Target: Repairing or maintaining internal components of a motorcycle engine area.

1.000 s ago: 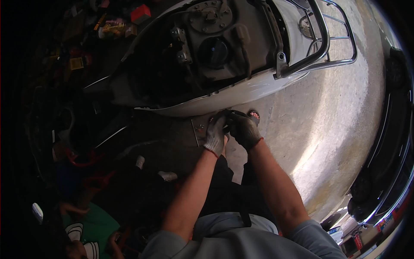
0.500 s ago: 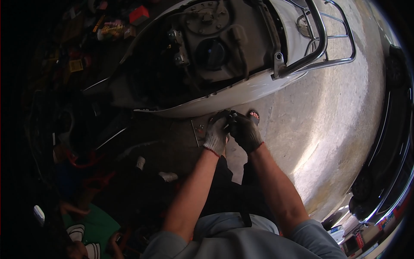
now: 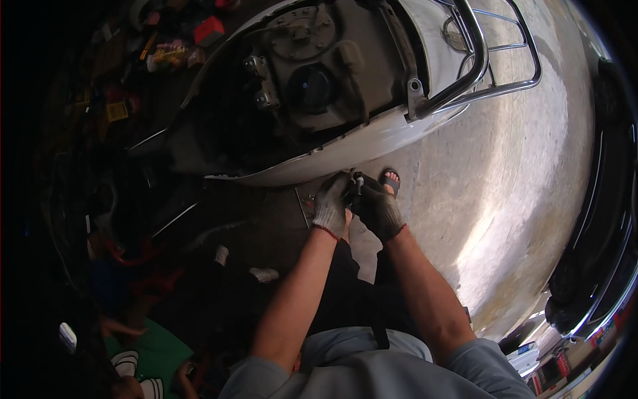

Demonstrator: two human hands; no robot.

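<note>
My left hand [image 3: 330, 201] and my right hand [image 3: 378, 210] meet in front of me, both in grey knitted work gloves with dark, soiled fingers. Their fingers are curled closely around a small light metal part [image 3: 359, 181], which shows between the fingertips. The dark fingers cover most of it, so its exact kind is unclear. Just past the hands stands a scooter [image 3: 345, 151] with a white body panel and no seat on it. Its uncovered top shows a round black cap [image 3: 311, 87], a bolted round plate [image 3: 302, 33] and two metal fittings [image 3: 260, 81].
A chrome rear rack [image 3: 482, 63] juts from the scooter's right end. On the floor left of my hands lies a thin rod [image 3: 301, 206]. Boxes and clutter [image 3: 169, 56] sit far left. A person in green [image 3: 159, 349] is at lower left; a dark car [image 3: 591, 219] stands right.
The scooter sits slightly further left in the picture as the view shifts. My hands stay together, and the small metal part shows more plainly between the fingers.
</note>
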